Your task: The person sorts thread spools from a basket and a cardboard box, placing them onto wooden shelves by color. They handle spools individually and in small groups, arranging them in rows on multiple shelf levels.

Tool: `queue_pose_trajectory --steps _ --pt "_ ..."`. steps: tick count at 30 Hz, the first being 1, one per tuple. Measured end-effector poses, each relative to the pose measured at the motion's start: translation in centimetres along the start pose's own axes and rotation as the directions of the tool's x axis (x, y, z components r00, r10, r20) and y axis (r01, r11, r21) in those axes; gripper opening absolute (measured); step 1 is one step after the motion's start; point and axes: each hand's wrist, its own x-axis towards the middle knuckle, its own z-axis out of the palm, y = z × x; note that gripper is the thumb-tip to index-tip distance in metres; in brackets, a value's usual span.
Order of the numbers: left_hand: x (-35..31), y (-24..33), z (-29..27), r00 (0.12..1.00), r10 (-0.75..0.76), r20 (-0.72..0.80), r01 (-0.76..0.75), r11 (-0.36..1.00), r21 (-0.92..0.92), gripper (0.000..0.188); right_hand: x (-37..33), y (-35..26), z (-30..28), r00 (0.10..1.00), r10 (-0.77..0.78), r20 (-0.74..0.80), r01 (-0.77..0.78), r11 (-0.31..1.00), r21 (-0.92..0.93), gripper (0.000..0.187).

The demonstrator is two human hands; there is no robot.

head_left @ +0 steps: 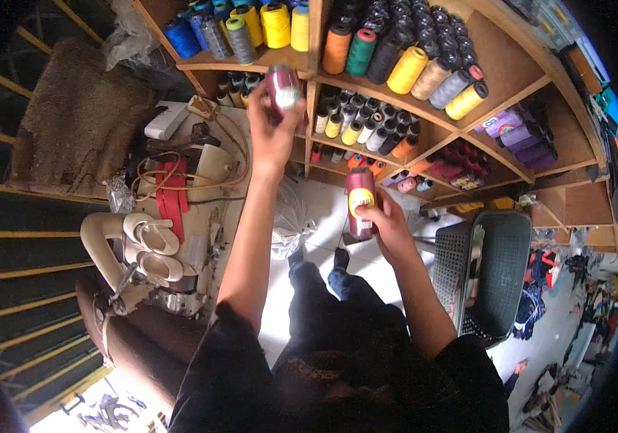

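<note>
In my left hand, raised near the shelf edge, is a maroon thread spool with a pale label; my fingers and thumb close round its lower part. Lower and to the right, my right hand grips a second maroon thread spool, which stands upright and carries a yellow label. My right thumb presses on that label. The two spools are apart from each other. Close beyond both hands rises a wooden shelf unit filled with thread spools in many colours, among them several yellow spools at the upper left.
A sewing machine stands on a table at left, with cream shoes, red straps and a cable on it. Dark green plastic baskets sit on the right. A clear plastic bag lies on the tiled floor; cloth heaps lie far right.
</note>
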Motion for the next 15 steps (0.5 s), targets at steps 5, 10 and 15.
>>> queue_pose_trajectory --steps 5,10,15 --pt "8.1 -2.9 -0.7 0.809 0.585 -0.056 -0.453 0.681 0.576 0.059 4.4 0.0 5.3 0.972 -0.157 -0.176 0.131 0.98 -0.153 0.05" --pt "10.9 -4.3 -0.4 0.76 0.645 -0.079 -0.488 0.648 0.585 0.057 9.8 -0.2 9.0 0.785 -0.576 -0.23 0.441 0.779 -0.445 0.052" --pt "10.7 -4.5 -0.6 0.761 0.646 -0.062 -0.541 0.684 0.489 0.049 14.0 -3.1 12.6 0.454 -0.861 -0.231 0.388 0.424 -0.818 0.056"
